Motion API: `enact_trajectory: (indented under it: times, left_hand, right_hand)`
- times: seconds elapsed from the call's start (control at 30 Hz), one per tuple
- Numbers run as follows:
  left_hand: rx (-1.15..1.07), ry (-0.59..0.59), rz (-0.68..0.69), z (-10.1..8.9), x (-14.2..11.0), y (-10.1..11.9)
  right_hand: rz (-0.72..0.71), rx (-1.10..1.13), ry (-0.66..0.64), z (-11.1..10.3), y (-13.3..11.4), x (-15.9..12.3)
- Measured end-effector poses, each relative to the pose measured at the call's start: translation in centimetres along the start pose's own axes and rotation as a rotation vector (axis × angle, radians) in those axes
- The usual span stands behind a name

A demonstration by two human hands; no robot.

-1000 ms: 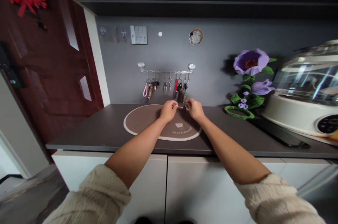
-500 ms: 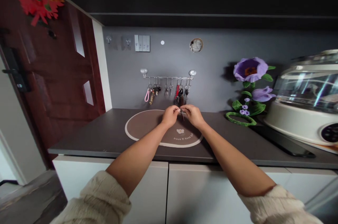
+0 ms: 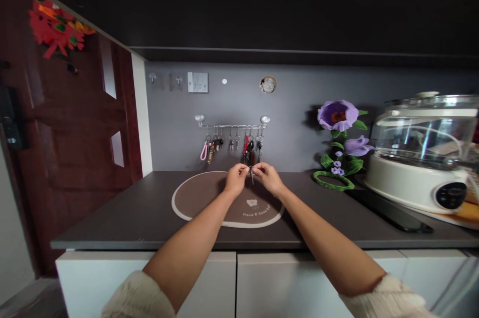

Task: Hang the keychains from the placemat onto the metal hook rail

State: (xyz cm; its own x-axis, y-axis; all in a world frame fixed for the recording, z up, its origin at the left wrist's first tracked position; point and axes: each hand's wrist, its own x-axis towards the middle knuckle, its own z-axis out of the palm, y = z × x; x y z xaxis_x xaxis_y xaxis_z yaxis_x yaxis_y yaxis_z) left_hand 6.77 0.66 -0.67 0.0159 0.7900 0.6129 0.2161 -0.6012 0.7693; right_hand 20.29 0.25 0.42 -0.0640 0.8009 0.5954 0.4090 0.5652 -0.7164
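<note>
My left hand and my right hand meet over the far part of a brown oval mat on the dark counter. Both pinch a small key on a ring that hangs between their fingertips. Just behind them a metal rail on the grey wall carries several hanging keys and key fobs.
A purple fabric flower with a green loop stands at the right of the mat. Further right sits a white cooker with a glass lid. A dark red door is at the left. White cabinet fronts run below the counter edge.
My hands have come together on the key, having been slightly apart a second ago. The view has tilted up, so the shelf above shows now.
</note>
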Motion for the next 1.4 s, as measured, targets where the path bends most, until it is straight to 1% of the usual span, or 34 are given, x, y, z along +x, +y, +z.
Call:
enact_trajectory:
  times: [0.13,0.23,0.37,0.43,0.53,0.7,0.83,1.03,1.13,1.2,1.3,1.4]
  left_hand:
    - [0.040,0.035,-0.011,0.0,-0.1,-0.3]
    - [0.087,0.014,-0.026,0.0,-0.2,-0.4]
    - [0.192,-0.016,-0.040,0.1,-0.3,-0.7]
    - [0.243,-0.025,-0.050,0.2,-0.4,-0.9]
    - [0.274,-0.043,-0.056,0.4,-0.5,-1.0]
    - [0.293,-0.077,-0.059,0.5,-0.6,-1.1]
    - [0.311,-0.081,-0.071,0.6,-0.6,-1.2]
    - [0.305,-0.092,-0.092,0.5,-0.6,-1.1]
    - [0.308,-0.089,-0.098,0.5,-0.6,-1.1]
    - [0.309,-0.087,-0.109,0.5,-0.6,-1.0]
    - [0.305,-0.086,-0.120,0.5,-0.6,-1.0]
    - [0.303,-0.083,-0.121,0.5,-0.5,-1.0]
  right_hand:
    - [-0.010,0.067,0.049,-0.4,-0.3,0.3]
    - [0.012,0.129,0.087,-0.8,-0.7,0.8]
    - [0.064,0.202,0.103,-1.6,-1.5,2.1]
    - [0.098,0.160,0.146,-2.2,-1.8,3.2]
    - [0.146,-0.019,0.250,-3.5,-2.1,5.1]
    - [0.213,-0.170,0.323,-5.4,-2.8,8.4]
    - [0.264,-0.218,0.324,-6.1,-3.6,10.1]
    - [0.289,-0.336,0.316,-6.1,-4.1,11.8]
    - [0.307,-0.275,0.329,-5.8,-3.9,12.6]
    - [0.340,-0.227,0.311,-5.7,-3.8,13.0]
    - [0.386,-0.254,0.284,-5.6,-3.7,13.2]
    - [0.399,-0.279,0.269,-5.7,-3.4,13.1]
